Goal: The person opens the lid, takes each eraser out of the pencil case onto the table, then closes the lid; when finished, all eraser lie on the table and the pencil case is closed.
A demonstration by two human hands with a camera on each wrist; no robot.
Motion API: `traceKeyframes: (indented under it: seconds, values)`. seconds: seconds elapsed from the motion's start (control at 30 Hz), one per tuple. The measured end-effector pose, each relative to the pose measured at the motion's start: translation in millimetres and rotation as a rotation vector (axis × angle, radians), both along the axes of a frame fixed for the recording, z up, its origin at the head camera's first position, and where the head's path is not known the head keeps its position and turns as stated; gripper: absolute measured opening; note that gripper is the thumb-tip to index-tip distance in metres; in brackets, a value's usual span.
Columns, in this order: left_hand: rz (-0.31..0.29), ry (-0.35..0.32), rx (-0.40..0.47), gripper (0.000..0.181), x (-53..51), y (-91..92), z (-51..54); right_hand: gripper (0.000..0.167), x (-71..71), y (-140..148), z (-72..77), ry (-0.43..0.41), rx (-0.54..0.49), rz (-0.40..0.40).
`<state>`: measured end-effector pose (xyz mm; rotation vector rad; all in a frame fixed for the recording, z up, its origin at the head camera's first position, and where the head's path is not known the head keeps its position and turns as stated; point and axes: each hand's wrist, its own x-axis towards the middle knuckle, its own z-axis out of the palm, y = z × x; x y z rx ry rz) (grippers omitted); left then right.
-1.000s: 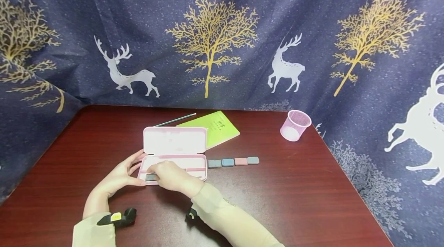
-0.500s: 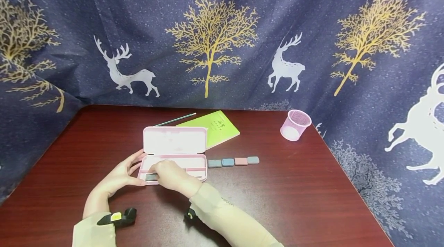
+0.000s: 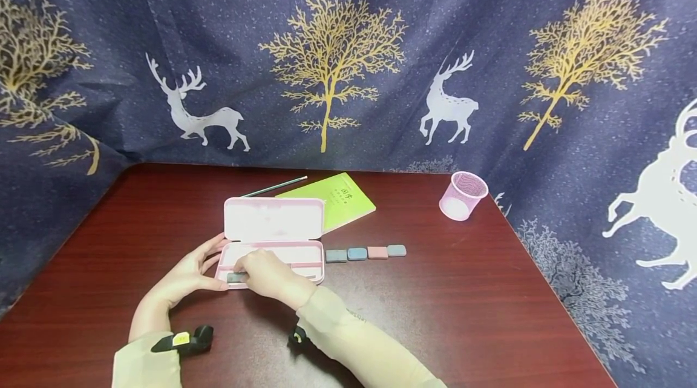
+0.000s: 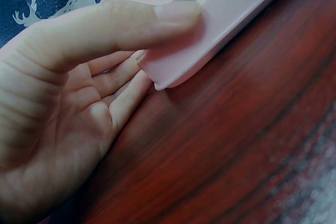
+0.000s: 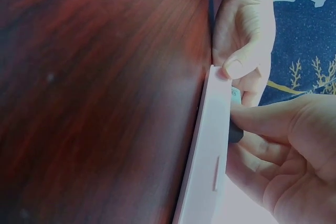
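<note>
Probably light, firm and not slippery, the grey-green block sits in the front compartment of the pink case. Your right hand pinches it between thumb and fingers; its long sides suit that. Your left hand, part-open, holds the case's left end. Front wall and divider hem the block; room lies upward. Four erasers line up just beside the right end.

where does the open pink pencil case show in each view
Head: pink pencil case, left of centre, lower half.
Left wrist: one corner and wall, upper middle, running off the top.
Right wrist: one long wall, near the middle, running off the bottom.
Shared landmark: left hand at one end.
</note>
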<state>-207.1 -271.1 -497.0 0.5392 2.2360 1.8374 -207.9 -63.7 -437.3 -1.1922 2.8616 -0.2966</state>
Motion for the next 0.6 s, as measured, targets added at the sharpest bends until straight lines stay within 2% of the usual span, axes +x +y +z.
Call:
traceKeyframes:
  seconds: [0.3, 0.6]
  values:
    - [0.020, -0.017, -0.036, 0.109, 0.2, 1.0, 0.0, 0.023, -0.7, 2.0, 3.5, -0.044, -0.035, -0.028]
    - [0.018, -0.008, -0.046, 0.109, 0.8, 0.3, 1.7, 0.017, -6.2, 25.1, 13.9, -0.034, -0.169, -0.003]
